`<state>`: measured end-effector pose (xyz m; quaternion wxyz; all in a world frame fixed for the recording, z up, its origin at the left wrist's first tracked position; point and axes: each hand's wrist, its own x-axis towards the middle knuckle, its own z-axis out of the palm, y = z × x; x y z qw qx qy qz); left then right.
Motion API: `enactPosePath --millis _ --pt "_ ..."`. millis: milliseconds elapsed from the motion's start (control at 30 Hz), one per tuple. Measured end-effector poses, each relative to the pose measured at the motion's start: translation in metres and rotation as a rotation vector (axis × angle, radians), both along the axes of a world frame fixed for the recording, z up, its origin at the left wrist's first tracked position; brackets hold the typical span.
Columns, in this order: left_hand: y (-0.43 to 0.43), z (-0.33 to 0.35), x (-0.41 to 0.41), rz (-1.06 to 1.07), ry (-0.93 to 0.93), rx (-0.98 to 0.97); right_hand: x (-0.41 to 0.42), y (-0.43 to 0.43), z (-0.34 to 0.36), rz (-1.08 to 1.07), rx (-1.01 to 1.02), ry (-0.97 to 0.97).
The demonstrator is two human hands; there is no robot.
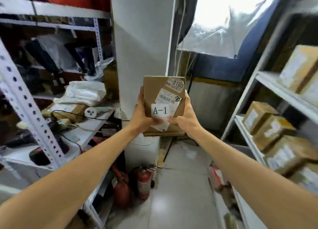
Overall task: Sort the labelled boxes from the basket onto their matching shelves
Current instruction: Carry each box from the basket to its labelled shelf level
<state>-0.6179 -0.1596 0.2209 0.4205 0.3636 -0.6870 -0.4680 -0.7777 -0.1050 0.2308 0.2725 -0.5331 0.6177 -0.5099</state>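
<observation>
Both hands, left hand [142,116] and right hand [185,117], grasp the A-1 box [163,91] upright, fingers curled round its edges; next, I judge, finding the matching shelf.

Two red fire extinguishers [143,182] stand on the tiled floor [180,203] beside a white pillar [142,39].

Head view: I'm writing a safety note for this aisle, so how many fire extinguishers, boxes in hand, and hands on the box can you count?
Fire extinguishers, red, on the floor: 2
Box, labelled A-1, held up: 1
Hands gripping it, left hand and right hand: 2
Total: 5
</observation>
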Motion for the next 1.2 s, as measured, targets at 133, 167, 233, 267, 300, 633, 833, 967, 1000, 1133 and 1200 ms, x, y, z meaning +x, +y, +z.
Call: enactPosePath --millis 133,167,233,267,300,633,833,967,1000,1133,1200 --pt "-0.028 0.013 -0.068 -0.187 0.006 -0.039 -0.055 0.000 0.016 -0.190 -0.016 0.018" --pt "-0.035 0.015 -0.084 -0.235 0.023 -0.042 -0.067 0.000 0.021 -0.236 -0.027 0.017" --pt "-0.048 0.018 -0.114 -0.320 0.032 -0.035 -0.087 0.000 0.028 -0.318 -0.027 0.024" --pt "-0.054 0.020 -0.127 -0.356 0.030 -0.024 -0.096 0.000 0.030 -0.357 -0.021 0.035" --pt "-0.061 0.021 -0.140 -0.389 0.028 -0.011 -0.103 -0.001 0.032 -0.398 -0.020 0.043" --pt "-0.116 0.032 -0.253 -0.604 0.040 0.034 -0.190 -0.035 0.038 -0.648 0.002 -0.008" --pt "-0.162 0.039 -0.341 -0.588 0.051 0.049 -0.274 -0.077 0.046 -0.684 -0.014 -0.010" --pt "-0.188 0.051 -0.402 -0.607 0.075 0.029 -0.336 -0.107 0.058 -0.674 -0.026 0.009" --pt "-0.194 0.054 -0.417 -0.616 0.086 0.018 -0.350 -0.113 0.060 -0.679 -0.039 0.004" --pt "-0.216 0.071 -0.475 -0.642 0.098 -0.019 -0.403 -0.132 0.071 -0.693 -0.097 0.002" --pt "-0.225 0.076 -0.502 -0.638 0.092 -0.044 -0.425 -0.140 0.075 -0.711 -0.100 0.028"
